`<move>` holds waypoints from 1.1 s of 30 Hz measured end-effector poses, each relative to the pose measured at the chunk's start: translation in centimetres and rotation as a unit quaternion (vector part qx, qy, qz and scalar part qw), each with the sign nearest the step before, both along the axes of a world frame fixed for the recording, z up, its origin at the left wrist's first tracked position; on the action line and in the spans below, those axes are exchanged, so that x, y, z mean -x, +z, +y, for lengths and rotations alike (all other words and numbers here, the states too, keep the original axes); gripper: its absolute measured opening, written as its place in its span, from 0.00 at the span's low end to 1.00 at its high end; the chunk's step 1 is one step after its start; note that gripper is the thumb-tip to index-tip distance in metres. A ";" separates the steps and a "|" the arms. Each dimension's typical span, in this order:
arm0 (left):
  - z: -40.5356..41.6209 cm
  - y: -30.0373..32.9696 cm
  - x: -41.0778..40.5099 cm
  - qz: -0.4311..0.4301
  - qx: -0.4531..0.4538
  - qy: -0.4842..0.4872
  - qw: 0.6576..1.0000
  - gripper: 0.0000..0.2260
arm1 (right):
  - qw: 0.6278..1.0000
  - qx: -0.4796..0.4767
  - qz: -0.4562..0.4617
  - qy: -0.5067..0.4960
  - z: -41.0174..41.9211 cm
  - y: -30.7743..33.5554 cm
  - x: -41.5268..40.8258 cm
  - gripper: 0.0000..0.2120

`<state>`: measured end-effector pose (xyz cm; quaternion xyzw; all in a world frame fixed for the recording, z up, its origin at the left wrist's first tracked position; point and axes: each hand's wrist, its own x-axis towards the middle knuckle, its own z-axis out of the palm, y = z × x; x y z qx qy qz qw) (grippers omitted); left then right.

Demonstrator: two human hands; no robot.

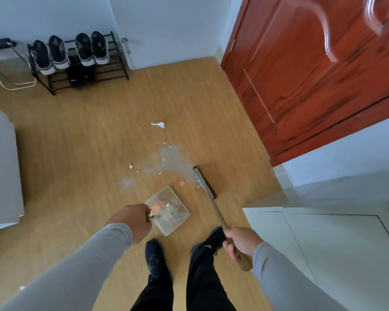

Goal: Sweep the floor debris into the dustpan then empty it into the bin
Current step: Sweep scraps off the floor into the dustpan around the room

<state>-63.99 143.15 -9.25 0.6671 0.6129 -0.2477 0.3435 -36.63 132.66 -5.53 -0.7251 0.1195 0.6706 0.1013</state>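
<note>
- Left hand [136, 221] fingers curled round dustpan [169, 209] handle; pan mid-floor, scraps inside.
- Right hand [241, 241] fingers wrapped round broom [204, 182] handle; head just right of dustpan.
- Debris [166, 159] beyond pan, toward shoe rack [81, 63].

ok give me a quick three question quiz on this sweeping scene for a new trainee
1. True or false: the dustpan already holds some debris.
2. Which hand grips the broom handle? A) left hand B) right hand
3. Fill in: the white scrap farthest from the dustpan lies on the ____.

Key:
1. True: orange and pale bits lie in it.
2. B; the left hand holds the dustpan's handle.
3. Floor, beyond the dusty smear.
</note>
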 end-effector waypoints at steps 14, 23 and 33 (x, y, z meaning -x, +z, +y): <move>1.2 1.0 0.9 0.000 0.013 0.016 1.000 0.14 | 0.938 -0.112 -0.132 0.300 3.5 3.4 -2.8 0.14; 1.7 0.7 1.5 0.007 -0.002 0.049 0.999 0.14 | 0.823 -0.081 -0.163 0.538 5.2 0.9 -1.2 0.29; 2.2 0.6 1.7 0.004 -0.002 0.037 0.999 0.12 | 0.874 -0.077 -0.134 0.461 1.8 4.3 -5.8 0.24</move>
